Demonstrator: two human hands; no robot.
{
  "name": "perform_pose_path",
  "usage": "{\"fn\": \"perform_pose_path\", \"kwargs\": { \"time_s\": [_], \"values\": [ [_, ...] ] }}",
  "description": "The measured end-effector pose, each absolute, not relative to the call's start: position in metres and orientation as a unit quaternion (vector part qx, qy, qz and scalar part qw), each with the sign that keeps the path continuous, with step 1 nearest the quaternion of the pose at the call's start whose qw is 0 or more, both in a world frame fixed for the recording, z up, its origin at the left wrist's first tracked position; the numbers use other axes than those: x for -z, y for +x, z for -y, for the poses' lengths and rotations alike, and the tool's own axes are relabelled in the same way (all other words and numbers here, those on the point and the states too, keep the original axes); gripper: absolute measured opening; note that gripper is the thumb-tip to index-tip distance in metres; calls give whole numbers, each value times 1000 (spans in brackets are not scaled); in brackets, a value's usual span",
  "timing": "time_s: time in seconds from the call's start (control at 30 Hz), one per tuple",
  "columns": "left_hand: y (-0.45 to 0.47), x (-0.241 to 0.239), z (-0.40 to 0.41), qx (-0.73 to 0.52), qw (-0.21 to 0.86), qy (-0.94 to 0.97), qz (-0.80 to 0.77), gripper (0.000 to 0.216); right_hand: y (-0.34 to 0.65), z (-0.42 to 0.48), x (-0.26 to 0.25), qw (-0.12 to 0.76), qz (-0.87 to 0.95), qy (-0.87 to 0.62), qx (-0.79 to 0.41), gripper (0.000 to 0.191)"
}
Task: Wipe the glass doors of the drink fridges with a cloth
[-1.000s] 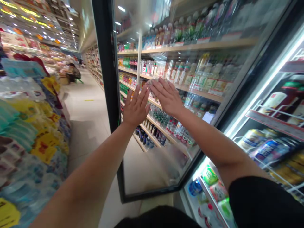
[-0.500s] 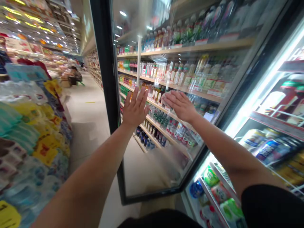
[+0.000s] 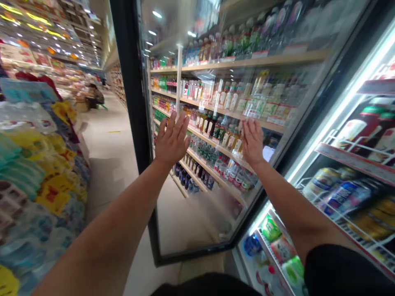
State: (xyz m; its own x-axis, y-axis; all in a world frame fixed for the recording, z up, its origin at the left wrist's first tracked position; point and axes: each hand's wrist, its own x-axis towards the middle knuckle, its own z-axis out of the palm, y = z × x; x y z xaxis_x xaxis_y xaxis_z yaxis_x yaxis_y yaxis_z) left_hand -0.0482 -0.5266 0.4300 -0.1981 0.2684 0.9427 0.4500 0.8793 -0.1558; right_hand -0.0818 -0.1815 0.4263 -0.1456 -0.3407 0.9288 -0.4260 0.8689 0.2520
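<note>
A tall glass door (image 3: 197, 230) with a black frame stands open in front of me. My left hand (image 3: 171, 142) lies against the glass near its left side, fingers stretched out, with nothing in it. Further right, my right hand (image 3: 252, 142) is flat to the pane with its fingers close together. A small pale cloth (image 3: 241, 126) shows at the edge of those fingers, mostly hidden beneath them. Shelves of bottles (image 3: 230, 98) appear in the glass.
To the right is the lit fridge, with cans (image 3: 324, 181), bottles (image 3: 352, 127) and wire racks. Stacked packs of goods (image 3: 52, 181) stand on the left beside the aisle floor (image 3: 111, 160). A person (image 3: 95, 96) sits low further down the aisle.
My right hand has moved right across the glass with the cloth, and its fingers now point more upward. My left hand stays on the pane. The view has shifted slightly.
</note>
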Motion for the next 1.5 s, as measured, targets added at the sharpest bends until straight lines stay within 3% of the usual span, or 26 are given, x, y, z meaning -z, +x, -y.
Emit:
{"fn": "perform_pose_path", "kwargs": {
  "time_s": [0.1, 0.23, 0.3, 0.43, 0.53, 0.67, 0.73, 0.93, 1.07, 1.23, 1.33, 1.5],
  "values": [
    [-47, -430, 526, 73, 592, -230, 769, 63, -76, 187, -378, 634, 743, 201, -72, 62],
    [-47, -430, 526, 74, 587, -232, 772, 64, -63, 198, -326, 502, 789, 354, 21, 58],
    [-48, -429, 527, 72, 588, -235, 770, 66, -66, 194, -343, 487, 793, 365, 34, 57],
    [-49, -427, 528, 80, 590, -240, 767, 69, -81, 182, -412, 602, 764, 223, -64, 61],
    [-50, -426, 528, 66, 601, -237, 760, 70, -80, 191, -417, 644, 731, 208, -80, 67],
    [-49, -425, 527, 56, 606, -231, 759, 68, -67, 218, -387, 537, 731, 416, 68, 73],
    [-47, -427, 525, 67, 595, -225, 769, 66, -64, 226, -395, 500, 723, 465, 103, 74],
    [-41, -429, 521, 91, 587, -220, 774, 61, -68, 251, -467, 580, 761, 284, -59, 71],
    [-47, -426, 529, 72, 579, -223, 781, 66, -55, 305, -447, 488, 784, 382, -42, 72],
    [-46, -429, 539, 43, 514, -259, 817, 78, -37, 347, -434, 434, 787, 418, -133, 82],
    [-38, -433, 536, 36, 483, -268, 833, 62, -37, 318, -451, 452, 768, 438, -121, 85],
    [-38, -428, 534, 40, 528, -283, 800, 43, -65, 230, -457, 549, 779, 301, -32, 62]
  ]
}}
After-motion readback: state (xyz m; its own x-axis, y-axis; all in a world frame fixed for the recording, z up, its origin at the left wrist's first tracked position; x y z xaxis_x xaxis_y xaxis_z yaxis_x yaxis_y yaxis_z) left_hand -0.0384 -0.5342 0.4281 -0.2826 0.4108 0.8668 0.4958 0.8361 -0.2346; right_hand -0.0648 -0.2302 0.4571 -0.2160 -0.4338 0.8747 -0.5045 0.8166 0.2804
